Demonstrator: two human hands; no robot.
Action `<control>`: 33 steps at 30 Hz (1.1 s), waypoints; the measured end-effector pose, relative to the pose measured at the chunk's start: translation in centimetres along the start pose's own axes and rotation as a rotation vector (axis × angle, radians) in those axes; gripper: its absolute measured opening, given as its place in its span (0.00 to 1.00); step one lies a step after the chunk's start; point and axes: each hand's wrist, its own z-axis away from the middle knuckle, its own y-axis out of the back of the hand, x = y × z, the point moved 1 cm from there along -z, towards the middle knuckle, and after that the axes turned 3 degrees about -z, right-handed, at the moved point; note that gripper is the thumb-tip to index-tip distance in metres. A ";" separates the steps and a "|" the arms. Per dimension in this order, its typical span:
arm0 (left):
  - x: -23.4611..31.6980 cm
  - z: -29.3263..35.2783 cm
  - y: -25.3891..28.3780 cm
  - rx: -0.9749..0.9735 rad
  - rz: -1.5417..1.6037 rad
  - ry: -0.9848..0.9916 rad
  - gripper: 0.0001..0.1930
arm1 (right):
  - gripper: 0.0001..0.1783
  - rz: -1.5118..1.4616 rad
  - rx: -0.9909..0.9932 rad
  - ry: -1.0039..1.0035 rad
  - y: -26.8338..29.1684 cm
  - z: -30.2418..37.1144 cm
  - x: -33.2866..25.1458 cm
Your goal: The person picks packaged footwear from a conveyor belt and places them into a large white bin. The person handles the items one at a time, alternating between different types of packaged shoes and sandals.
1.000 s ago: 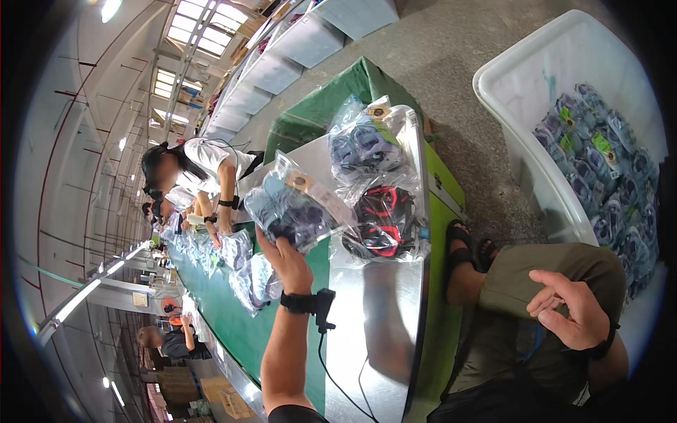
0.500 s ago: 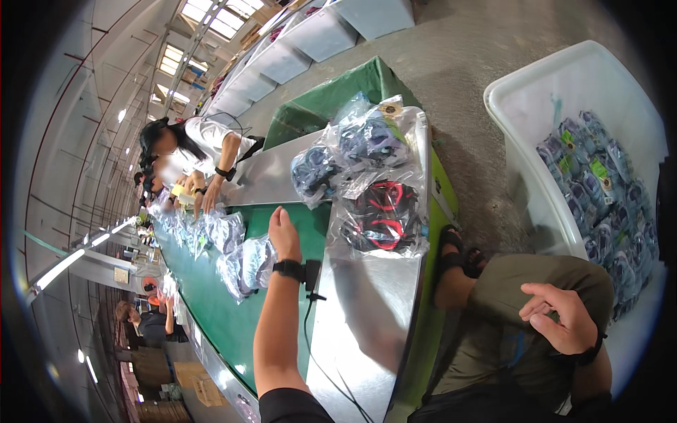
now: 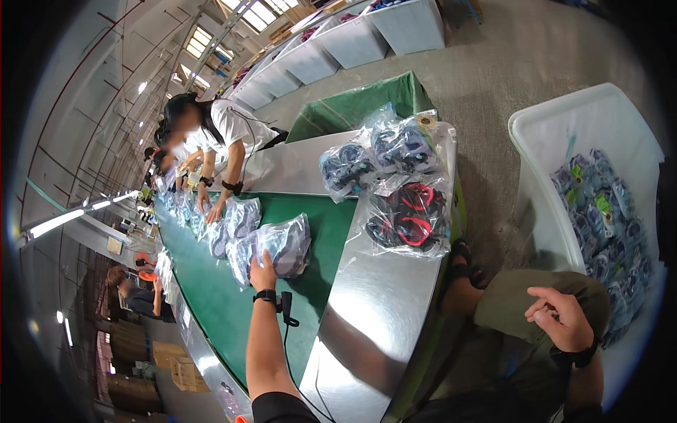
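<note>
On the green conveyor belt [image 3: 331, 218], my left hand [image 3: 263, 271] grips the near edge of a clear plastic bag [image 3: 283, 247] of greyish-purple footwear. The bag appears raised, with a shadow on the belt beside it. More bagged pairs [image 3: 236, 218] lie just beyond it. Over my right knee, my right hand [image 3: 562, 317] hangs with the index finger stretched and the others loosely bent, nothing in it. To the right of the belt, a bagged black-and-red pair of sandals [image 3: 409, 215] and bagged blue-grey pairs [image 3: 405, 146] rest on the metal table end [image 3: 367, 296].
A white bin [image 3: 532, 130] of bagged footwear [image 3: 599, 218] stands at my right. Beyond the table is a green-lined container [image 3: 352, 106], with white bins [image 3: 405, 28] farther back. Across the belt, a co-worker [image 3: 229, 137] reaches onto bags. A cable trails from my left wrist.
My left hand has come down onto the bag and gripped it; the bag has shifted right and up. The co-worker's hands now reach onto nearer bags. My right hand has barely changed.
</note>
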 end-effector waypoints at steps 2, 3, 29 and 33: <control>-0.1 0.7 -0.2 -0.249 0.424 0.222 0.40 | 0.22 -0.014 -0.009 0.010 -0.1 -0.1 0.0; 0.0 1.1 -0.1 -0.370 0.661 0.365 0.41 | 0.22 0.004 -0.010 0.004 -0.2 -0.1 0.0; 10.6 21.7 11.4 -0.551 1.157 0.344 0.41 | 0.20 0.139 -0.037 0.115 -1.0 0.4 2.2; 9.8 20.9 9.7 -0.709 1.142 0.237 0.33 | 0.21 0.075 -0.009 0.105 -1.6 1.4 2.4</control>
